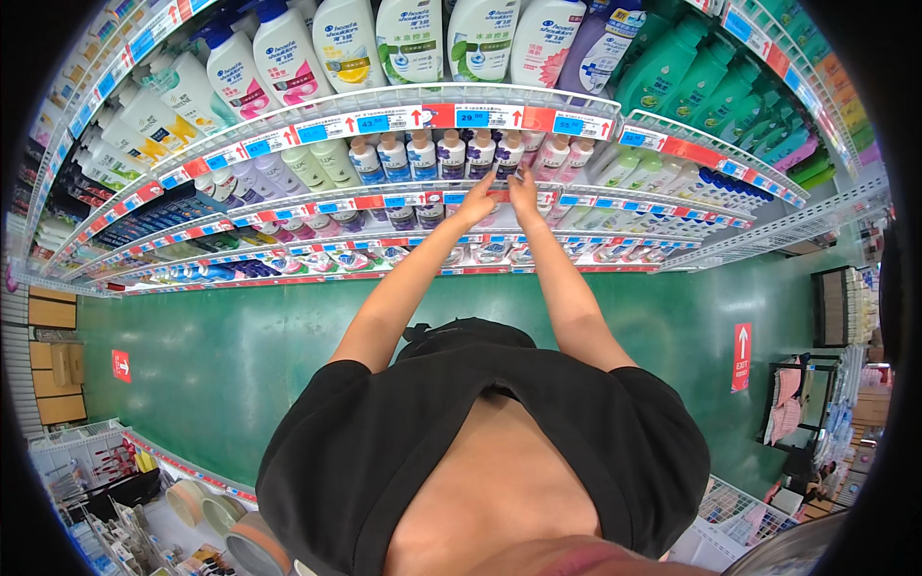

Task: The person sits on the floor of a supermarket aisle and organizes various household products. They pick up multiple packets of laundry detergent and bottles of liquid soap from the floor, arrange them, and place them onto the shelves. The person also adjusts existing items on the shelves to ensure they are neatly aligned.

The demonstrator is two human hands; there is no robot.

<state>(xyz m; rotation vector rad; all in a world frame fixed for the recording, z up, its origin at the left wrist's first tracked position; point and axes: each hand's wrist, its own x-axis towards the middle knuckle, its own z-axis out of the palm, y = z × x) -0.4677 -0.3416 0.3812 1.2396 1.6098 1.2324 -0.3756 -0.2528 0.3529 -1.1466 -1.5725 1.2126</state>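
Note:
Both arms reach forward to a middle shelf of body-wash bottles. My left hand (477,204) has its fingers extended to the lower left side of a Lux bottle (508,155) with a dark purple floral label and a brownish cap. At that bottle's lower right side are the bent fingers of my right hand (524,194). Whether either hand grips the bottle or only touches it cannot be made out. Similar purple-label bottles (465,157) stand upright to the left, then blue-label bottles (395,160). Pink-label bottles (553,158) are to the right.
White wire guards with price tags (472,117) edge the shelves. Above stand large Head & Shoulders bottles (409,43) and green bottles (659,65). Packs (353,259) line the bottom shelf. Behind me, ceramic bowls (256,543) sit on another shelf. Green floor (216,338) lies between.

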